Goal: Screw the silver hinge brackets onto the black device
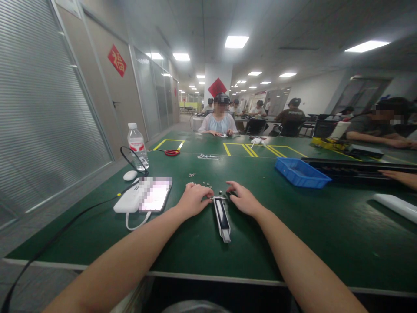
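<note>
A narrow white device (222,217) with a dark inset lies lengthwise on the green table, its far end between my hands. My left hand (195,199) has curled fingers, and its thumb and index finger close around the far left corner of the device. Beside the far right corner, my right hand (245,199) has its thumb and index finger apart, with nothing visible between them. One small metal piece (220,192) sits just beyond the device. Several small ring-like pieces (207,184) lie past my left fingertips.
At left stand a water bottle (138,150), a white power bank (127,198) with a cable, and a phone (158,195). Red-handled scissors (172,152) lie farther back. A blue tray (302,173) is at right. A person (218,121) sits opposite; another person's hand (399,177) reaches in at right.
</note>
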Demonstrator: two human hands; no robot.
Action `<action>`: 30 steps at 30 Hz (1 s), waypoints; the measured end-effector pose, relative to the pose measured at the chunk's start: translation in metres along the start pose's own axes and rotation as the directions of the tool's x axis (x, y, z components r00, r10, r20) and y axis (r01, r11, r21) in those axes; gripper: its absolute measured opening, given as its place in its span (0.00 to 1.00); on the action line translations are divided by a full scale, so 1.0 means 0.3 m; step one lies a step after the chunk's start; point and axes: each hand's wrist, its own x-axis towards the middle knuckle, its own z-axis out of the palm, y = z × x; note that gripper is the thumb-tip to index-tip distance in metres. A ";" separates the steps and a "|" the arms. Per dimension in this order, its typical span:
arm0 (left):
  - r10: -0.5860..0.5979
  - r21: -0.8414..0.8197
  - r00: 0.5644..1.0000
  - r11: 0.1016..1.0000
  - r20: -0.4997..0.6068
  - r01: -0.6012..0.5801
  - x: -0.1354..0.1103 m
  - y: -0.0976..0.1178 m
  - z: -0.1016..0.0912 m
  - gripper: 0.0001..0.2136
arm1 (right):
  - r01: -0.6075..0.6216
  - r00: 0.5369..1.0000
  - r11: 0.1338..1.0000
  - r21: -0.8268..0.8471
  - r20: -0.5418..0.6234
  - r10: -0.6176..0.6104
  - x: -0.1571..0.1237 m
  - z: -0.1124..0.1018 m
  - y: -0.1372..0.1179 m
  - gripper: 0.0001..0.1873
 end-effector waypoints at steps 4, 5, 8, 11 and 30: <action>0.023 -0.001 1.000 1.000 -0.004 -0.023 -0.001 -0.010 0.007 0.06 | -0.022 0.999 0.989 -0.145 -0.038 0.016 0.002 -0.008 0.017 0.24; 0.030 0.000 1.000 1.000 -0.003 -0.030 -0.002 -0.012 0.008 0.06 | -0.033 0.999 0.987 -0.155 -0.036 0.027 0.002 -0.011 0.018 0.22; 0.041 0.002 0.999 0.999 0.001 -0.041 -0.004 -0.012 0.007 0.06 | -0.047 0.999 0.986 -0.162 -0.026 0.044 0.000 -0.016 0.014 0.18; 0.041 0.003 0.999 0.999 0.005 -0.041 -0.005 -0.008 0.003 0.05 | -0.046 0.999 0.985 -0.166 -0.024 0.043 0.000 -0.019 0.005 0.18; 0.023 0.020 0.999 1.000 0.032 -0.023 -0.014 0.011 -0.025 0.06 | -0.241 0.970 0.956 -0.168 -0.082 0.230 -0.001 -0.038 -0.007 0.05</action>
